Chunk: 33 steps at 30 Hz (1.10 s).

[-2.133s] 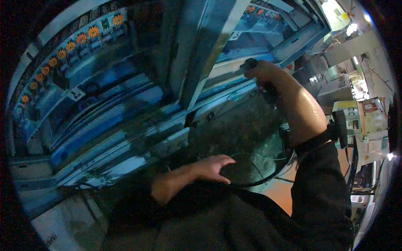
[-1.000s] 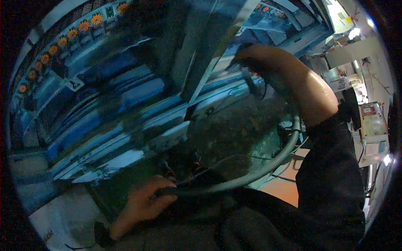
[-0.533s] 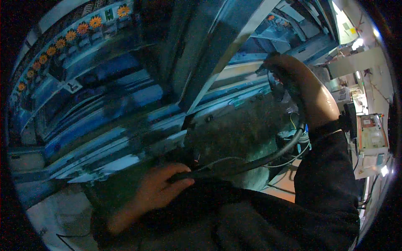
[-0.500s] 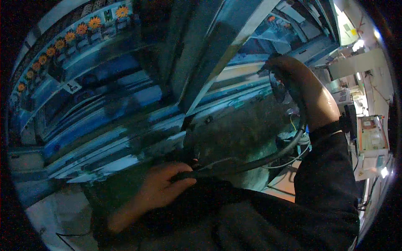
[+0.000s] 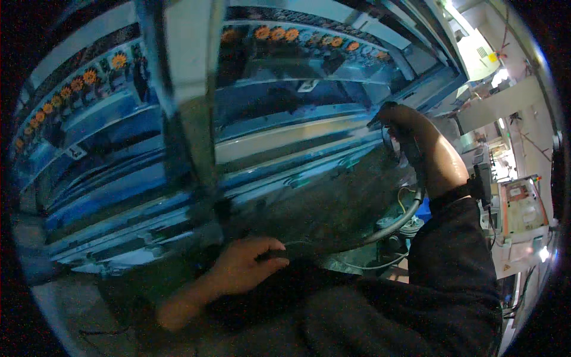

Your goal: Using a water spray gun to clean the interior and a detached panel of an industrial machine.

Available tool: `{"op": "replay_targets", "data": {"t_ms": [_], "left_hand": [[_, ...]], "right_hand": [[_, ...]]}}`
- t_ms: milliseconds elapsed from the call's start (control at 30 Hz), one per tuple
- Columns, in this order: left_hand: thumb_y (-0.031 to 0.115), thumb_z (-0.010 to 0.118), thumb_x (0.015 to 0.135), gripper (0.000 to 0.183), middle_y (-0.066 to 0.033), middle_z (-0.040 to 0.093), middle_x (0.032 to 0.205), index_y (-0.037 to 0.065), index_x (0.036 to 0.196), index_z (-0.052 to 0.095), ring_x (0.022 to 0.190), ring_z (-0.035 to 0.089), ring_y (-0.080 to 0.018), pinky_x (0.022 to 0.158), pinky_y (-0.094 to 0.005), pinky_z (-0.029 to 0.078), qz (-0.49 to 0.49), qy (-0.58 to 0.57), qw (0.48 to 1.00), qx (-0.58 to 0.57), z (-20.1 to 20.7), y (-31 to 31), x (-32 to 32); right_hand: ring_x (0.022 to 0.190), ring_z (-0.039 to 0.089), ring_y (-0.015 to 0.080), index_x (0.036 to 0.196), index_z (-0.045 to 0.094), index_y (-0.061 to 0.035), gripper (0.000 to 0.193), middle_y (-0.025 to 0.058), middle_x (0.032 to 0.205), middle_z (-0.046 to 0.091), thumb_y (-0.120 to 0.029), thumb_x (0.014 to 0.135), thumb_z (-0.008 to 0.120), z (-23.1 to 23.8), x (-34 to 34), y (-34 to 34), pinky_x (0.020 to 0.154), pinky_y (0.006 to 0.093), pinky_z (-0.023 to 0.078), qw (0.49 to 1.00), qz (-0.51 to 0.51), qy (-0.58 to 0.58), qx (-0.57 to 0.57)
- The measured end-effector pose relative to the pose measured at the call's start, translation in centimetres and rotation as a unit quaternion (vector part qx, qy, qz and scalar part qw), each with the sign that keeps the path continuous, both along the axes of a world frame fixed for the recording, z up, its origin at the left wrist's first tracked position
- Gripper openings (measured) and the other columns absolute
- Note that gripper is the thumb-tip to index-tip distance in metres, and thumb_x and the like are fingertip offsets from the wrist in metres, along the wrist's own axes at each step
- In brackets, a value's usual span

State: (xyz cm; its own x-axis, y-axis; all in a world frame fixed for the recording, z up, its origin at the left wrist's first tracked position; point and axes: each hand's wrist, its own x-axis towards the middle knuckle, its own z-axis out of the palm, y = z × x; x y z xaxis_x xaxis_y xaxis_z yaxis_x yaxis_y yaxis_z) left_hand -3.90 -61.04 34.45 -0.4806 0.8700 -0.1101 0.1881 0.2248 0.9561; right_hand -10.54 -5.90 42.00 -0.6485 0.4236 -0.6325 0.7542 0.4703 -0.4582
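A thick dark hose (image 5: 380, 232) runs in a curve from one hand to the other. My left hand (image 5: 247, 265), low and left of centre, is closed around it, thumb and fingers nearly meeting. Reaching up and forward, my right hand (image 5: 407, 122) is closed at the hose's other end, on a dark grip or nozzle whose exact form is lost in shadow. Its tip points left, toward the opening of a large blue machine (image 5: 285, 172). Pale rails inside the machine lie just left of that hand.
Orange toothed wheels (image 5: 276, 34) line the machine's upper back in rows. An upright post (image 5: 190, 107) divides its opening. A white cable (image 5: 363, 266) loops below the hose. On the right stand a panel box (image 5: 523, 205) and bright lamps (image 5: 543, 254).
My view has turned, so the post appears farther left and more upright, and more orange wheels show at the top. Both hands keep their hold; the right one sits slightly lower and left in view.
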Motion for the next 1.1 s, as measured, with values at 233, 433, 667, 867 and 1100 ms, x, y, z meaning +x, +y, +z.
{"op": "replay_targets", "data": {"t_ms": [233, 433, 667, 867, 1100], "left_hand": [[0.037, 0.07, 0.09, 0.038, -0.0133, 0.07, 0.102, 0.007, 0.114, 0.066, 0.088, 0.069, -0.0272, 0.078, -0.0373, 0.055, -0.011, 0.0, 1.0, 0.025, 0.1, 4.6, 1.5], [0.037, 0.07, 0.091, 0.039, -0.0137, 0.07, 0.104, 0.007, 0.115, 0.066, 0.088, 0.068, -0.0257, 0.078, -0.0366, 0.054, -0.051, -0.056, 0.997, 0.0, -0.3, 4.5, 2.5], [0.035, 0.072, 0.089, 0.036, -0.0116, 0.07, 0.1, 0.008, 0.112, 0.067, 0.09, 0.068, -0.0239, 0.079, -0.0356, 0.053, -0.094, -0.04, 0.995, 0.004, 0.0, -3.2, 2.6], [0.03, 0.073, 0.088, 0.031, -0.0071, 0.07, 0.098, 0.011, 0.111, 0.067, 0.091, 0.066, -0.0187, 0.078, -0.0333, 0.052, -0.083, -0.037, 0.996, -0.003, 2.5, -16.4, 1.0], [0.023, 0.076, 0.085, 0.028, -0.0062, 0.071, 0.095, 0.009, 0.108, 0.069, 0.089, 0.068, -0.0181, 0.078, -0.0321, 0.052, 0.025, -0.036, 0.996, -0.079, 5.6, -26.6, 0.9]], "right_hand": [[0.048, 0.05, 0.0167, 0.095, 0.063, -0.0081, 0.037, 0.0062, 0.076, 0.056, -0.037, 0.079, 0.077, 1.9, 3.2, 2.2, 0.045, 0.0316, 0.044, 0.992, 0.067, 0.085, 0.061], [0.064, 0.053, 0.0208, 0.106, 0.062, -0.0121, 0.032, 0.0081, 0.086, 0.056, -0.027, 0.08, 0.074, 2.4, 4.8, -0.1, 0.056, 0.0344, 0.048, 0.996, 0.035, 0.026, 0.083], [0.077, 0.064, 0.0253, 0.123, 0.06, -0.0194, 0.033, 0.0114, 0.092, 0.063, -0.027, 0.09, 0.064, 2.9, 8.5, -7.8, 0.066, 0.0384, 0.054, 0.981, 0.164, 0.058, 0.087], [0.048, 0.049, 0.0172, 0.1, 0.066, -0.015, 0.023, 0.0018, 0.063, 0.053, -0.035, 0.089, 0.067, 2.5, 9.5, -22.2, 0.044, 0.0328, 0.038, 0.965, -0.231, 0.116, -0.045], [0.059, 0.057, 0.0204, 0.104, 0.064, -0.0043, 0.034, 0.0063, 0.078, 0.063, -0.033, 0.086, 0.069, 4.0, 12.6, -25.8, 0.052, 0.0375, 0.047, 0.942, -0.237, 0.237, -0.034]]}}
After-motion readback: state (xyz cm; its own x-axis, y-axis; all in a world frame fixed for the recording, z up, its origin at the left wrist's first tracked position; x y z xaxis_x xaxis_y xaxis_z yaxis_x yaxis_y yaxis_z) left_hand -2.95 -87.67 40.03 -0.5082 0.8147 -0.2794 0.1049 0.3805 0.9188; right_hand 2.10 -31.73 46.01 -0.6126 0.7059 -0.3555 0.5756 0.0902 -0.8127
